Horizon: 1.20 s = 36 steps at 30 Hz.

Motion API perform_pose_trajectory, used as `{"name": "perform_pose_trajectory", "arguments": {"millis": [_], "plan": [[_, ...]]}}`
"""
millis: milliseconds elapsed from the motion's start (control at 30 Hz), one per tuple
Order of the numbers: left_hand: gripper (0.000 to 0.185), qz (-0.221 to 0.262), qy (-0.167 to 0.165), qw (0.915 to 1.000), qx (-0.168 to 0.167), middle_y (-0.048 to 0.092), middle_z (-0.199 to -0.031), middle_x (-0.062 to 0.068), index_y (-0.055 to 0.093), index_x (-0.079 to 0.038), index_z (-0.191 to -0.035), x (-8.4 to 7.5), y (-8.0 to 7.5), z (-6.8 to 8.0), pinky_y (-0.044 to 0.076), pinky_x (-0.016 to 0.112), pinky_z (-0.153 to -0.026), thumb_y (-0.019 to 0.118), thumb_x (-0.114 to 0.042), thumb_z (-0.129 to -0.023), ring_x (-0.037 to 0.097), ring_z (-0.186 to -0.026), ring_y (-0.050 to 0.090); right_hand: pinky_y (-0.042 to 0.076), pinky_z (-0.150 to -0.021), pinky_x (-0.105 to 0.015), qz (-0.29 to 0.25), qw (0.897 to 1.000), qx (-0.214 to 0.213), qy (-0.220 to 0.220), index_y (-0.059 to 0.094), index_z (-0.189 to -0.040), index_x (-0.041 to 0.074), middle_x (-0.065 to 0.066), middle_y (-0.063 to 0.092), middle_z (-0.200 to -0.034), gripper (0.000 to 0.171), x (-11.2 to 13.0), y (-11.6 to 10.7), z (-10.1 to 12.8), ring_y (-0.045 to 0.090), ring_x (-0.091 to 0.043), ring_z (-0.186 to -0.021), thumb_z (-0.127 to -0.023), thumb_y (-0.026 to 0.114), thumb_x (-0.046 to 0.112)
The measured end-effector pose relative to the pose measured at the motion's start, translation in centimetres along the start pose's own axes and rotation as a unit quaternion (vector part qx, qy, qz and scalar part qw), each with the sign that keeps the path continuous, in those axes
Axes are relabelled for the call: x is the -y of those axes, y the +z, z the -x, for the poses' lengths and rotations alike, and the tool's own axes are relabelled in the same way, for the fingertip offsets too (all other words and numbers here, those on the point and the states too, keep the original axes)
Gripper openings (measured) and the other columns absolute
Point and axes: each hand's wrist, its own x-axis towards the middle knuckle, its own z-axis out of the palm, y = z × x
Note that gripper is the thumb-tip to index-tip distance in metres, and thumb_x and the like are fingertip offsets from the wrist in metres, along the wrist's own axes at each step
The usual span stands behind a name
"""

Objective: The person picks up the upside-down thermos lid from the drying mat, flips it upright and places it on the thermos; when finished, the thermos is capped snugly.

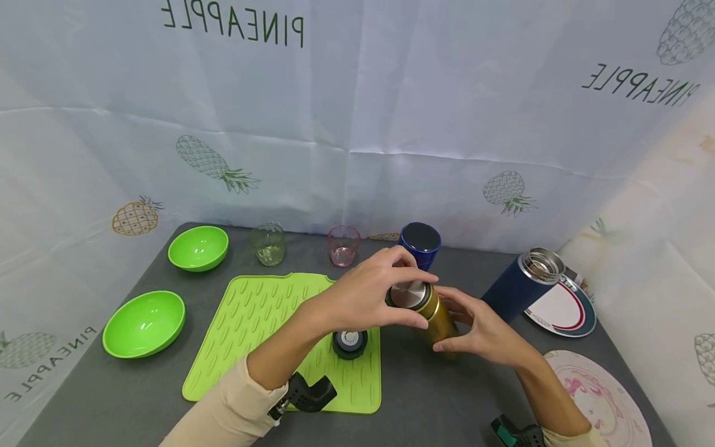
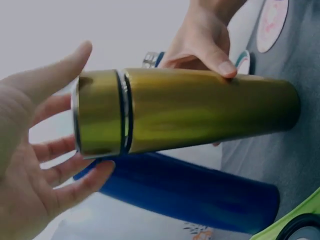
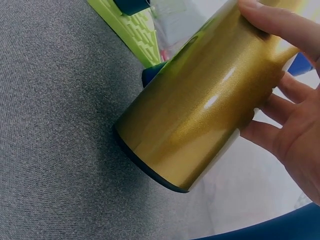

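Gold vacuum flask (image 1: 440, 321) at the grey tabletop (image 1: 413, 397), just right of the lime drying mat (image 1: 279, 316); cannot tell whether its base bears on the table. Right hand (image 1: 485, 324) clasps the body, thumb one side, fingers the other. Left hand (image 1: 371, 293) spread about the gold cap (image 2: 100, 112), thumb standing clear of it; fingertip contact unclear. Cap sits on the body, thin bright band at the seam; tightness unreadable. Step in hand, by judgement: working the cap. Next move probably calls for left fingers closing evenly, right hand steadying against twist.
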Motion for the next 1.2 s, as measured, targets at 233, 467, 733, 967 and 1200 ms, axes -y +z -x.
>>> {"name": "perform_pose_trajectory", "arguments": {"millis": [233, 467, 733, 967, 1200], "plan": [[0.048, 0.064, 0.06, 0.994, 0.067, 0.057, -0.142, 0.005, 0.071, -0.016, -0.132, 0.2, -0.8, 0.0, 0.05, 0.03, -0.108, 0.078, -0.002, -0.087, 0.018, -0.136, 0.05, 0.051, -0.103, -0.018, -0.005, 1.0, 0.01, 0.011, 0.045, -0.151, 0.024, -0.01, 0.057, -0.146, 0.083, 0.0, -0.2, -0.1, 0.06, 0.003, -0.126, -0.08, 0.087, 0.016], [0.062, 0.023, -0.001, 0.9995, 0.021, 0.052, -0.147, 0.002, 0.063, -0.023, -0.14, -0.1, -0.5, 0.2, 0.051, 0.037, -0.107, 0.086, -0.031, -0.083, 0.019, -0.138, 0.048, 0.049, -0.103, -0.015, -0.007, 1.0, 0.004, 0.003, 0.045, -0.151, 0.021, -0.012, 0.058, -0.144, 0.084, -0.1, -0.1, 0.0, 0.059, 0.005, -0.126, -0.079, 0.088, 0.014], [0.054, 0.022, -0.002, 0.9989, 0.042, 0.058, -0.136, 0.001, 0.067, -0.019, -0.136, -0.4, -0.9, 0.1, 0.052, 0.028, -0.101, 0.084, -0.021, -0.085, 0.016, -0.126, 0.055, 0.048, -0.104, -0.015, -0.005, 1.0, 0.011, 0.0, 0.046, -0.151, 0.023, -0.009, 0.058, -0.144, 0.083, -0.1, -0.2, 0.0, 0.059, 0.002, -0.127, -0.08, 0.088, 0.015], [0.063, 0.013, -0.016, 0.9987, 0.047, 0.051, -0.147, 0.002, 0.06, -0.024, -0.144, -0.6, -1.0, 0.1, 0.051, 0.036, -0.107, 0.084, -0.025, -0.086, 0.018, -0.136, 0.05, 0.048, -0.104, -0.014, -0.01, 1.0, 0.008, -0.001, 0.045, -0.151, 0.022, -0.011, 0.057, -0.145, 0.083, -0.1, -0.2, 0.0, 0.058, 0.004, -0.127, -0.08, 0.087, 0.013], [0.052, -0.01, -0.03, 0.9989, 0.034, 0.059, -0.128, 0.0, 0.067, -0.022, -0.136, -0.7, -0.7, -0.1, 0.053, 0.022, -0.09, 0.082, -0.033, -0.087, 0.013, -0.112, 0.059, 0.047, -0.105, -0.013, -0.008, 1.0, 0.011, -0.003, 0.046, -0.151, 0.022, -0.011, 0.057, -0.145, 0.082, -0.2, -0.2, -0.1, 0.058, 0.004, -0.127, -0.08, 0.087, 0.014]]}}
